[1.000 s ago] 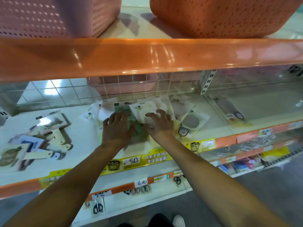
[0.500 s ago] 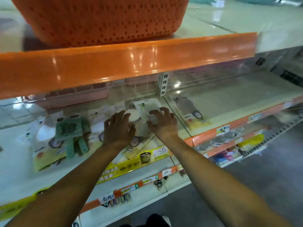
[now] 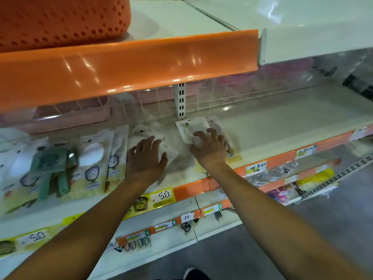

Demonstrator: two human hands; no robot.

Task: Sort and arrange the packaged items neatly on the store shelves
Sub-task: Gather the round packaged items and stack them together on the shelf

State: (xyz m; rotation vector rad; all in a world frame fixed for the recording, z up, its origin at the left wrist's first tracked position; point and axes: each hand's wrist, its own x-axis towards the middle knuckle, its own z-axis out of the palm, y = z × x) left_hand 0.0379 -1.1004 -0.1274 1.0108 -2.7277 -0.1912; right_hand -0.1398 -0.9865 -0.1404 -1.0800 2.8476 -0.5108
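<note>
The basket (image 3: 60, 19) is cut off at the top-left edge. Packets (image 3: 153, 146) under the hands blur; the price tags' (image 3: 163, 197) small print is unreadable.

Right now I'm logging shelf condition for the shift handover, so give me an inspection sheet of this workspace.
Surface: cream middle shelf, bare to the right of the hands.
Job's things: white packet under the right hand; blurred white packet under the left hand; row of packets lying flat at left.
Clutter: green packaged item lying across that row.
Grippers: left hand flat, fingers spread; right hand fingers curled onto its packet.
Cables: nothing seen.
Surroundings: orange basket on the shelf above; price tag on the shelf edge.
</note>
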